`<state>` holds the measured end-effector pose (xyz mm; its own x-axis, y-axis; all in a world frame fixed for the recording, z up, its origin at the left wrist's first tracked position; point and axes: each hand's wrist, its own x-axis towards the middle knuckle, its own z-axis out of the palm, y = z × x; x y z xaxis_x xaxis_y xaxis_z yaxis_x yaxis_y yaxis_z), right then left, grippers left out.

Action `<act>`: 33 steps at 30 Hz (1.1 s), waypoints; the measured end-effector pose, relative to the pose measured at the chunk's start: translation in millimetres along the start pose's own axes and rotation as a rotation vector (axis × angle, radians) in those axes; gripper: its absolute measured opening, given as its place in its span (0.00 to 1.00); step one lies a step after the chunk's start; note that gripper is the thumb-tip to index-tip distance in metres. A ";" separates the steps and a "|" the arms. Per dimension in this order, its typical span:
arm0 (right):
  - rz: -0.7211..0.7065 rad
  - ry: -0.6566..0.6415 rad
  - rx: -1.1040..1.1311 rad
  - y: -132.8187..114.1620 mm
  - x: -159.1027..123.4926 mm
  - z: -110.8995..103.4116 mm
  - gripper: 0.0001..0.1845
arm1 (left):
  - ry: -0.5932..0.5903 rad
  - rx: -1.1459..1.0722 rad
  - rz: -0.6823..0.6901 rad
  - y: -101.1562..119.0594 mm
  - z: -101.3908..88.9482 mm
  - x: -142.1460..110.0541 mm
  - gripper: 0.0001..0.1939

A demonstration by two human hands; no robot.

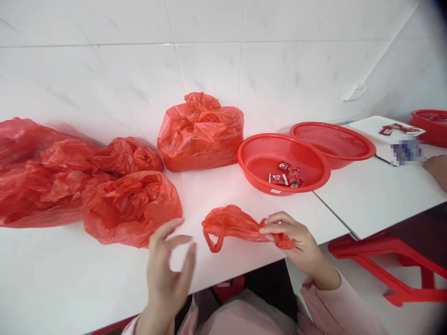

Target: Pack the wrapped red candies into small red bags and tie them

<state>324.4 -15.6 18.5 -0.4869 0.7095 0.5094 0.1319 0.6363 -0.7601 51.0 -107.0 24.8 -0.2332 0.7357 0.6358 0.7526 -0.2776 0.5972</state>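
One red plastic bag (pixel 237 224) pinched in right-hand grip (pixel 291 237), left-hand grip (pixel 171 265) spread, bag-free, near bench edge.

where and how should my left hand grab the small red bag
Probably the loop handle of the small red bag, hooked by the left hand coming from the left: it loops open at that end, while the right hand pinches the other.

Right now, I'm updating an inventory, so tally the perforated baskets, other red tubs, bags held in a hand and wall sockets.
Perforated baskets: 2 (front basket, rear basket)
Other red tub, cut off at the picture's edge: 1
Bag in the right hand: 1
Wall socket: 1
Total: 5
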 end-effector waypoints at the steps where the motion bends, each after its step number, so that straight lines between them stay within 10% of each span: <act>1: -0.021 -0.033 0.016 -1.6 1.8 3.0 0.17 | -0.117 0.049 0.149 10.9 4.4 2.5 0.09; 4: -0.064 -0.093 0.025 -1.5 3.7 7.0 0.19 | -0.449 0.223 0.282 16.4 25.1 11.0 0.13; 7: -0.052 -0.093 -0.048 6.2 -0.6 -3.0 0.18 | -0.633 0.258 0.077 -9.2 35.9 20.6 0.16; 13: 0.158 -0.129 -0.365 -4.9 2.0 -43.0 0.14 | -0.712 -0.042 -0.316 -19.5 15.6 37.8 0.15; 18: -0.131 0.072 -0.291 -57.5 29.8 -14.3 0.14 | -0.741 -0.135 -0.353 5.8 18.6 40.2 0.19; 21: -0.160 -0.182 -0.398 -52.8 41.4 22.1 0.08 | -0.719 -0.217 -0.386 8.5 23.0 37.4 0.20; 25: 0.205 -0.579 -0.805 -4.9 43.2 40.4 0.13 | -0.486 -0.579 -0.651 2.0 16.4 34.5 0.13; 30: 0.301 -0.600 -0.863 23.5 36.5 18.8 0.33 | -0.163 -1.046 -0.935 -14.0 -9.8 43.3 0.12; 33: 0.414 -0.590 -0.843 11.6 37.1 0.4 0.40 | -0.209 -1.013 -0.944 -24.0 -20.3 48.0 0.11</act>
<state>307.5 18.0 28.4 -0.5745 0.8020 -0.1635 0.8157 0.5446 -0.1948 9.3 -77.5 50.9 -0.2333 0.9450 -0.2292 -0.4217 0.1140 0.8995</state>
